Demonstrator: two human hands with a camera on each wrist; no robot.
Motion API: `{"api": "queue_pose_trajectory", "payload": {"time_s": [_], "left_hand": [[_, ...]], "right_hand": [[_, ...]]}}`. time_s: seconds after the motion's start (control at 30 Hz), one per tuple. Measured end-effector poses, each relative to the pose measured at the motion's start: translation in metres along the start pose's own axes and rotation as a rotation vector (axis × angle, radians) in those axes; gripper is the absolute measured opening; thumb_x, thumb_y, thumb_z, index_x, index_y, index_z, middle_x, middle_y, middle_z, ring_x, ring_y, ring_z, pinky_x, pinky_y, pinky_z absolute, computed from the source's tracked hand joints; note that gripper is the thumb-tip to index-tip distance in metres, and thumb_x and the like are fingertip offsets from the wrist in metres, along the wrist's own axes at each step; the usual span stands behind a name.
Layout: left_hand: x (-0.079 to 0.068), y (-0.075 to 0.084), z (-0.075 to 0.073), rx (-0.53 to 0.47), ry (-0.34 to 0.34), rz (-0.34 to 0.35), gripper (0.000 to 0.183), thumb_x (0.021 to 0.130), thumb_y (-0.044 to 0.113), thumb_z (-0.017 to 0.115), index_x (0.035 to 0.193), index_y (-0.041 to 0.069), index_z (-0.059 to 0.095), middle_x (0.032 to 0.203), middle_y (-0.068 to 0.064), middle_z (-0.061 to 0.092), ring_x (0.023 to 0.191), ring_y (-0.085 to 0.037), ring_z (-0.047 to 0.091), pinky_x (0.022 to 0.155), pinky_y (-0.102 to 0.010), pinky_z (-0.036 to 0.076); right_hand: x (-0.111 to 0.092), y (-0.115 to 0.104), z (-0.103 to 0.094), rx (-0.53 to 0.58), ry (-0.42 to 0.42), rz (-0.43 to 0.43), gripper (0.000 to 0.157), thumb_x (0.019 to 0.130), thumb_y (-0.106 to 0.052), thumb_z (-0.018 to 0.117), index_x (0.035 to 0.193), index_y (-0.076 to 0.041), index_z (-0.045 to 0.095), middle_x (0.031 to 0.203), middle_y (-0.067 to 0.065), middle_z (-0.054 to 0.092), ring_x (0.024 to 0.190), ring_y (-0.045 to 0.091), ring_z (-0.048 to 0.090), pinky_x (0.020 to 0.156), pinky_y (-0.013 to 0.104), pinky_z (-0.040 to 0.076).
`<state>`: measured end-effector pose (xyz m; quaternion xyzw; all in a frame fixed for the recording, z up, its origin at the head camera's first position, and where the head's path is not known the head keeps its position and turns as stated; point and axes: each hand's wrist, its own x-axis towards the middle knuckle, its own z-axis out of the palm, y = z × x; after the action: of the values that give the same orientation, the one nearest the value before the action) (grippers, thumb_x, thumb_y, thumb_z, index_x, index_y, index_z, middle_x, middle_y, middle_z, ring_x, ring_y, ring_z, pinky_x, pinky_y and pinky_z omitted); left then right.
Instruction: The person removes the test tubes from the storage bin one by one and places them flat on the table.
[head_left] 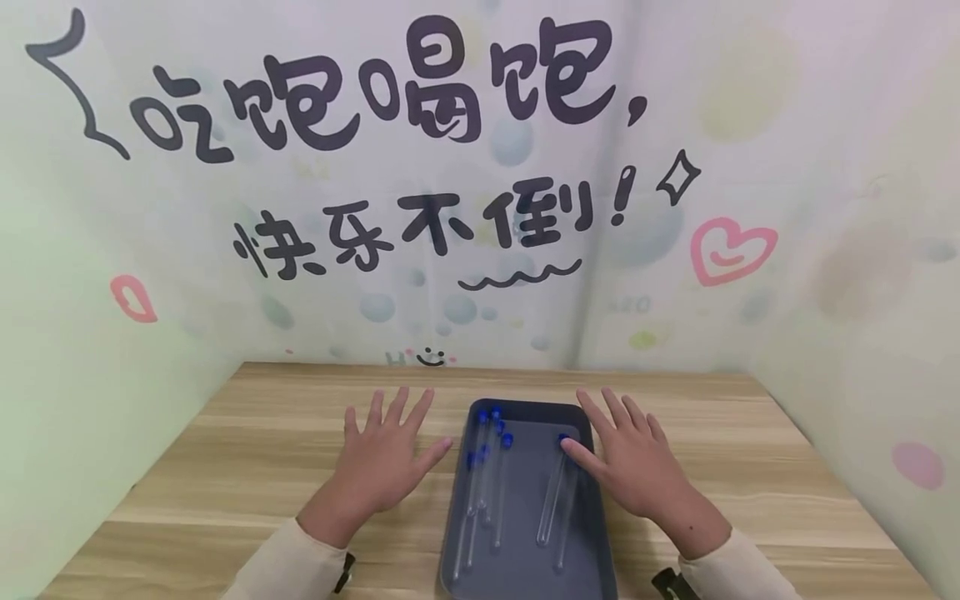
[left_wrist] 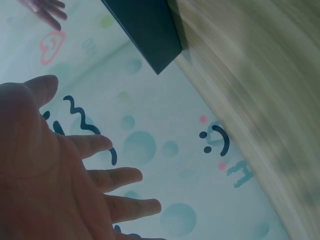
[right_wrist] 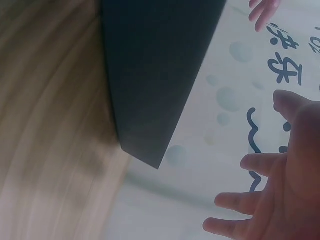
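A dark grey tray (head_left: 517,500) lies on the wooden table, its long side pointing away from me. Inside it, several clear test tubes (head_left: 497,500) with blue caps lie bunched along the left side. More capped test tubes (head_left: 551,504) lie at the right side. My left hand (head_left: 384,462) is spread, palm down, left of the tray, holding nothing. On the other side my right hand (head_left: 637,462) is also spread and holds nothing; its thumb overlaps a blue cap in the head view. Both wrist views show straight, parted fingers beside the tray's outer wall (right_wrist: 150,90).
The wood-grain table (head_left: 300,417) runs back to a printed curtain (head_left: 420,317) with dark lettering, bubbles and a pink heart. Pale curtain walls (head_left: 75,417) close in the left and right sides.
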<state>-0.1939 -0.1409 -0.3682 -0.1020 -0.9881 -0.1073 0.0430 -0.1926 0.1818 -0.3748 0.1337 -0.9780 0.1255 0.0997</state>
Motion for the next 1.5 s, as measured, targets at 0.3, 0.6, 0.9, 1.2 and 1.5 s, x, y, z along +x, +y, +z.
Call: {"api": "queue_pose_trajectory", "payload": {"time_s": [0.3, 0.6, 0.9, 1.2, 1.5], "left_hand": [[0.004, 0.001, 0.004, -0.007, -0.006, 0.005, 0.074, 0.099, 0.065, 0.039, 0.16, 0.024, 0.026, 0.165, -0.016, 0.024, 0.151, -0.048, 0.016, 0.114, -0.079, 0.008], [0.009, 0.01, 0.011, -0.032, -0.029, 0.043, 0.062, 0.103, 0.053, 0.044, 0.153, 0.017, 0.042, 0.143, -0.017, 0.056, 0.126, -0.041, 0.057, 0.102, -0.064, 0.045], [0.014, 0.017, 0.036, -0.173, -0.145, 0.128, 0.056, 0.101, 0.045, 0.052, 0.143, 0.008, 0.053, 0.134, -0.013, 0.065, 0.12, -0.036, 0.064, 0.098, -0.054, 0.054], [0.011, 0.02, 0.037, -0.198, -0.153, 0.162, 0.06, 0.1, 0.038, 0.057, 0.149, 0.004, 0.045, 0.123, -0.016, 0.07, 0.097, -0.028, 0.072, 0.079, -0.045, 0.06], [0.013, 0.018, 0.04, -0.347, -0.202, 0.152, 0.071, 0.101, 0.023, 0.055, 0.157, -0.003, 0.02, 0.09, -0.012, 0.07, 0.05, -0.01, 0.05, 0.046, -0.026, 0.044]], "right_hand": [[0.002, -0.004, -0.001, 0.024, 0.001, -0.028, 0.074, 0.099, -0.063, 0.043, 0.157, -0.019, 0.034, 0.157, 0.026, 0.033, 0.143, 0.053, 0.03, 0.109, 0.076, 0.028], [0.016, -0.017, -0.007, 0.178, -0.042, -0.064, 0.056, 0.1, -0.048, 0.055, 0.146, -0.015, 0.051, 0.144, 0.018, 0.052, 0.13, 0.041, 0.052, 0.101, 0.062, 0.047], [0.026, -0.03, -0.006, 0.43, -0.062, -0.041, 0.027, 0.098, -0.024, 0.063, 0.122, -0.014, 0.068, 0.095, -0.003, 0.069, 0.079, 0.007, 0.062, 0.071, 0.028, 0.055], [0.027, -0.026, 0.001, 0.511, -0.105, -0.026, 0.022, 0.099, -0.022, 0.061, 0.119, -0.016, 0.069, 0.096, 0.003, 0.071, 0.075, 0.012, 0.064, 0.062, 0.025, 0.053], [0.029, -0.025, 0.008, 0.562, -0.16, -0.007, 0.021, 0.1, -0.022, 0.061, 0.117, -0.013, 0.068, 0.097, 0.006, 0.071, 0.073, 0.015, 0.062, 0.06, 0.027, 0.051]]}}
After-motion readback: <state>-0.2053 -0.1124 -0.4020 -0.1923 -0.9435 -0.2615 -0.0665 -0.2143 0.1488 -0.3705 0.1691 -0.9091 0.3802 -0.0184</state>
